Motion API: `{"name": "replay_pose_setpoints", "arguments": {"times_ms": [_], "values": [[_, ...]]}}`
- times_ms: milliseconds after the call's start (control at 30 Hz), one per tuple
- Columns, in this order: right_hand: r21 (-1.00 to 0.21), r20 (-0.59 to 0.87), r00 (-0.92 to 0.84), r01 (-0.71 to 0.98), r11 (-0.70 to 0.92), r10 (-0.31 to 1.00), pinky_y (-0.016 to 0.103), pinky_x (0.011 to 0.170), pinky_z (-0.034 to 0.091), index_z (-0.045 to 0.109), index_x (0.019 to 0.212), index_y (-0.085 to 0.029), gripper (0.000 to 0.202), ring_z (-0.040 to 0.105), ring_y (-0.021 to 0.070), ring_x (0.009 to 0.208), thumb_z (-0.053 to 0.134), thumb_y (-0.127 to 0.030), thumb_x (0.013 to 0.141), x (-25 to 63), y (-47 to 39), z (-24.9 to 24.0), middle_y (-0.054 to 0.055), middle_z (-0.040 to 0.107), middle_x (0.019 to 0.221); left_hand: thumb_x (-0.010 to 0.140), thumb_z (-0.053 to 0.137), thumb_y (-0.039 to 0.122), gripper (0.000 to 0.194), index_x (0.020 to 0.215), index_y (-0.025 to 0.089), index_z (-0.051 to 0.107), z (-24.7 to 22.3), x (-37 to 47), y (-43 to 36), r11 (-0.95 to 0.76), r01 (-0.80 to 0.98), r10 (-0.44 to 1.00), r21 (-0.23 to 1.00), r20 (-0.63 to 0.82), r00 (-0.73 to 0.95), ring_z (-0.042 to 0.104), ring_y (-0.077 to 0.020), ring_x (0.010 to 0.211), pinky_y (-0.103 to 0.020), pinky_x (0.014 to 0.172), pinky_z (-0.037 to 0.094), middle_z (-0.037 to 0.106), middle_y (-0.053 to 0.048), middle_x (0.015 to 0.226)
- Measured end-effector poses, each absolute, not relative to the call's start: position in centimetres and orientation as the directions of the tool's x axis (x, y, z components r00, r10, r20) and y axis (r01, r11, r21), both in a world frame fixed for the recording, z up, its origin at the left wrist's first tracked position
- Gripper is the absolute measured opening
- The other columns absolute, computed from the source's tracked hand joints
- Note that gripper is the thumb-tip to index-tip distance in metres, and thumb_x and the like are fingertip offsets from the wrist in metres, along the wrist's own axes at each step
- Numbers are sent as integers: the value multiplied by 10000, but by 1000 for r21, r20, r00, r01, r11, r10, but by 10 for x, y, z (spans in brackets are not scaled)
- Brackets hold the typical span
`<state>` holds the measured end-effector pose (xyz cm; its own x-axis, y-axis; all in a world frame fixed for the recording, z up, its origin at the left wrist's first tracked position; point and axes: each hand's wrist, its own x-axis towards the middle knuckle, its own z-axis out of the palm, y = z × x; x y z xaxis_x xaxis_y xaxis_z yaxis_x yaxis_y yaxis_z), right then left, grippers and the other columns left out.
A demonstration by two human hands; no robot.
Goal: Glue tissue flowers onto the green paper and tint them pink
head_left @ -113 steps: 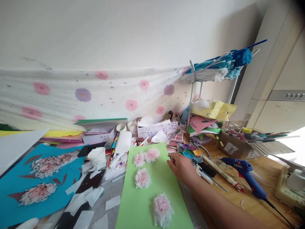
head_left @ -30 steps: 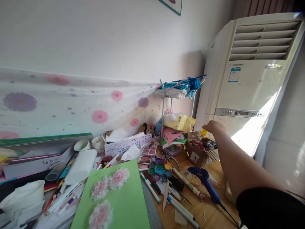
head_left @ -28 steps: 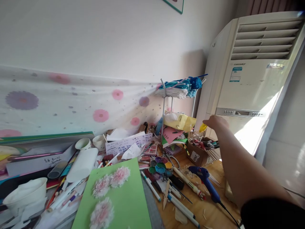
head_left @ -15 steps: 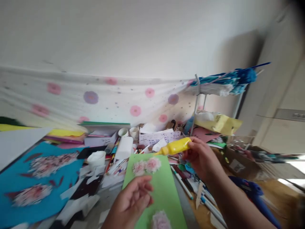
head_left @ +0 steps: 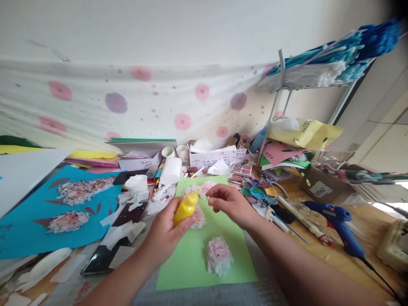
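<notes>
A yellow squeeze bottle (head_left: 185,209) is gripped in my left hand (head_left: 168,225), its narrow end tilted up over a green sheet (head_left: 223,225). My right hand (head_left: 231,204) is just right of the bottle, fingertips pinched together near the upper pink paper flowers (head_left: 206,188); what they hold, if anything, is too small to make out. Another pale pink flower (head_left: 195,218) lies partly behind the bottle and my left fingers. Lower on the sheet sits a larger crumpled pink and white paper flower (head_left: 219,255), touched by neither hand.
A blue sheet with textured flowers (head_left: 105,229) lies at the left, beside a dark phone (head_left: 105,255) under paper scraps. Pens, palettes and a blue glue gun (head_left: 339,227) with its cord are at the right. Cups (head_left: 168,152) and a wire rack (head_left: 270,114) stand behind.
The yellow bottle has passed from my right hand to my left. My right hand has moved left over the sheet, and the view has tipped down, showing more of the table.
</notes>
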<state>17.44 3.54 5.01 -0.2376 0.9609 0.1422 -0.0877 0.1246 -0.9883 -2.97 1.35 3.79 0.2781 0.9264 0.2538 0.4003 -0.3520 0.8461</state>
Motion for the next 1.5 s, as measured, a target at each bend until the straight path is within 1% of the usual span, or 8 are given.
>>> {"name": "replay_pose_setpoints", "arguments": {"times_ms": [133, 300, 400, 667, 900, 1267, 1367, 1500], "values": [[-983, 153, -329, -149, 109, 932, 212, 460, 430, 600, 847, -163, 292, 513, 91, 511, 702, -387, 690, 181, 40, 47, -36, 554, 602, 846, 514, 450, 251, 915, 210, 496, 30, -28, 21, -344, 738, 933, 581, 119, 341, 543, -185, 689, -265, 611, 366, 573, 14, 755], [-992, 122, -275, -24, 120, 954, 172, 365, 322, 534, 701, -166, 357, 390, 49, 377, 637, -505, 739, 164, 33, 36, -65, 490, 472, 846, 509, 415, 217, 933, 216, 510, 31, -26, 18, -371, 860, 929, 351, 117, 352, 594, -211, 738, -268, 629, 367, 635, -11, 807], [-997, 63, -296, 22, 73, 953, 168, 355, 315, 535, 697, -165, 392, 398, 45, 349, 617, -546, 741, 158, 31, 32, -65, 509, 465, 858, 503, 387, 215, 982, 215, 535, 37, -24, 12, -376, 879, 927, 294, 120, 357, 625, -223, 795, -266, 643, 377, 665, -34, 878], [-1000, -17, -373, -10, -23, 928, 176, 395, 379, 554, 722, -151, 430, 481, 61, 373, 688, -557, 673, 163, 35, 33, -54, 555, 473, 867, 505, 411, 254, 1027, 226, 576, 42, -22, 9, -386, 873, 922, 299, 85, 379, 647, -228, 778, -259, 622, 368, 692, -32, 849], [-995, 58, -358, 58, 84, 932, 192, 425, 390, 563, 724, -156, 399, 482, 71, 417, 643, -547, 717, 161, 27, 40, -41, 541, 509, 859, 512, 424, 271, 1024, 220, 584, 50, -21, 7, -350, 887, 932, 301, 23, 361, 647, -227, 741, -258, 603, 366, 694, -34, 805], [-982, 95, -43, 158, 101, 995, 197, 416, 329, 513, 631, -176, 397, 449, 88, 426, 636, -545, 709, 145, 29, 25, -37, 482, 469, 822, 438, 188, 253, 1032, 233, 571, 39, -17, 5, -349, 935, 932, 67, 127, 339, 665, -256, 853, -294, 654, 401, 699, -68, 915], [-969, 208, 90, 152, 193, 974, 206, 448, 326, 477, 593, -191, 313, 415, 91, 470, 644, -437, 691, 136, 24, 25, -46, 450, 497, 801, 437, 178, 282, 1041, 236, 573, 38, -12, 4, -309, 941, 951, 136, 69, 302, 676, -256, 814, -277, 625, 393, 708, -60, 853], [-916, 339, 153, 276, 290, 928, 214, 458, 306, 385, 507, -204, 278, 375, 90, 472, 605, -296, 651, 130, 15, 27, -53, 401, 473, 766, 443, 168, 274, 981, 231, 600, 36, -6, 1, -274, 877, 956, 395, 13, 293, 670, -229, 737, -250, 607, 387, 704, -40, 774]]}}
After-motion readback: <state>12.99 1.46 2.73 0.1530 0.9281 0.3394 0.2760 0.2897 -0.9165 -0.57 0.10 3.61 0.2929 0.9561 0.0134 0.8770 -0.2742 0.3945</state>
